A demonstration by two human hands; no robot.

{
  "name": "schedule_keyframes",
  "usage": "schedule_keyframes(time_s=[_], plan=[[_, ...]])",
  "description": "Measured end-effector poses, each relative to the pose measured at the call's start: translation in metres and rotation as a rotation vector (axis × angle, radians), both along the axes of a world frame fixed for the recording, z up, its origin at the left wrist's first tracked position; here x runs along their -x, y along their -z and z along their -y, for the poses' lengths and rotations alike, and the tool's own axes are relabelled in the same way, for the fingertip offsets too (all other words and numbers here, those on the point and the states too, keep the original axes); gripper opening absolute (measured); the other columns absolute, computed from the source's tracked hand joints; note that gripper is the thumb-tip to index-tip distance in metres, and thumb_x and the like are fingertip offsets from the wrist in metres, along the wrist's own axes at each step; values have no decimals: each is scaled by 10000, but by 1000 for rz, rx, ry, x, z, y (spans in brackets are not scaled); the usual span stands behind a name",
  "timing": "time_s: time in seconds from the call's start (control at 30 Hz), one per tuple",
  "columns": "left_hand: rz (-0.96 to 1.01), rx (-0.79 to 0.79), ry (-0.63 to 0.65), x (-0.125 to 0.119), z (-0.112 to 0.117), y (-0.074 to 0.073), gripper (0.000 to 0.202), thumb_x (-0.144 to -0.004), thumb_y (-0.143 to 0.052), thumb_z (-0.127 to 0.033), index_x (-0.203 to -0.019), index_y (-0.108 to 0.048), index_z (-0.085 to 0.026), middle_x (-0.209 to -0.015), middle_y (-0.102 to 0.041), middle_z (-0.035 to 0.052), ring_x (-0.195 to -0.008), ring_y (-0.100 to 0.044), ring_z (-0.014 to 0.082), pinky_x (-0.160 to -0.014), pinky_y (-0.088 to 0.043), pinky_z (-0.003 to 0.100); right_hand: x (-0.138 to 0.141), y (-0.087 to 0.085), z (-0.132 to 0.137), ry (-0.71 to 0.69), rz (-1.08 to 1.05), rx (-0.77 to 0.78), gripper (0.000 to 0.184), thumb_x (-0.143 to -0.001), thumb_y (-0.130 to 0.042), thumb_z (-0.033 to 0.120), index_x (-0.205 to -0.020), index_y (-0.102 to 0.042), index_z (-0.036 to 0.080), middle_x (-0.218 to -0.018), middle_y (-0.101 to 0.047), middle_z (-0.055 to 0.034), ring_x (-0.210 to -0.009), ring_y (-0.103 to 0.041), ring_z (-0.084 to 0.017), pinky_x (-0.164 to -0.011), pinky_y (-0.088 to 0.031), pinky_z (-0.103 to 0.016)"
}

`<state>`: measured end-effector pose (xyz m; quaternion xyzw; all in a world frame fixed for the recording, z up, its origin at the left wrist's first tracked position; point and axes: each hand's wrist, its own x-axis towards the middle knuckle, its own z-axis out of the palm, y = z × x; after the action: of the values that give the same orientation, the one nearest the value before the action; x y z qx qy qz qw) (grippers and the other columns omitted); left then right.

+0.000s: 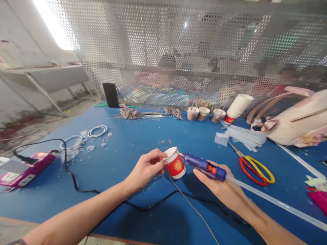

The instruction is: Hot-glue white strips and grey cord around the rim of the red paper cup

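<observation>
My left hand (145, 166) pinches the paper cup (177, 166) near its rim, from the cup's left side, and my right hand (222, 185) is wrapped around the glue gun (201, 163) to the cup's right. My hands are apart, with the cup and gun between them. The cup sits tilted; I can't be sure whether its base touches the tabletop (138, 139).

The nozzle (180, 154) is right by the cup's upper right side, so if it's hot, a small slip could burn my left fingertips, just across the rim. Squeezing the thin wall too hard could buckle it; too loose, and a nudge from the nozzle could twist it away. My trigger finger is hidden, so I can't tell whether I'm pressing; too much pressure could leave a blob.

The long glue stick (276, 202) trails far right of the cup, and knocking it would swing the nozzle. The grey cord (190, 202) runs from below the cup towards me, and a forearm could drag it. The black cable (143, 207), on the cup's near side, could snag too.
</observation>
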<state>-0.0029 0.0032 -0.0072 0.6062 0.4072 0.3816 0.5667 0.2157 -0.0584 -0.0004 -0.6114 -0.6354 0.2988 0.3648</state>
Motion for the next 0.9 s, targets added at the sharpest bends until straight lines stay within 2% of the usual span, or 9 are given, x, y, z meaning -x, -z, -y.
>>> schedule_keyframes(time_s=[0.2, 0.47, 0.9], plan=[[-6, -22, 5, 0, 0, -1, 161, -720, -630, -297, -720, -633, -137, -650, -543, -10, -505, -527, 95, -514, -445, 243, 8, -4, 7, -71, 57, -47, 319, -807, -547, 390, -584, -409, 208, -494, -377, 66, -457, -323, -85, -457, -346, -216], [-13, -43, 48, 3, -3, 3, 162, -741, -614, -290, -716, -638, -132, -731, -528, 0, -515, -525, 86, -518, -442, 242, -3, -6, -1, 28, 25, -6, 252, -770, -565, 413, -620, -556, 210, -561, -568, 4, -510, -513, -141, -479, -430, -233], [-5, -60, 49, 3, -3, 2, 152, -733, -615, -286, -702, -636, -139, -717, -529, -2, -513, -526, 88, -515, -444, 239, -3, -1, 3, -5, 32, -10, 262, -790, -565, 413, -631, -532, 207, -537, -521, 34, -486, -474, -118, -463, -413, -220]])
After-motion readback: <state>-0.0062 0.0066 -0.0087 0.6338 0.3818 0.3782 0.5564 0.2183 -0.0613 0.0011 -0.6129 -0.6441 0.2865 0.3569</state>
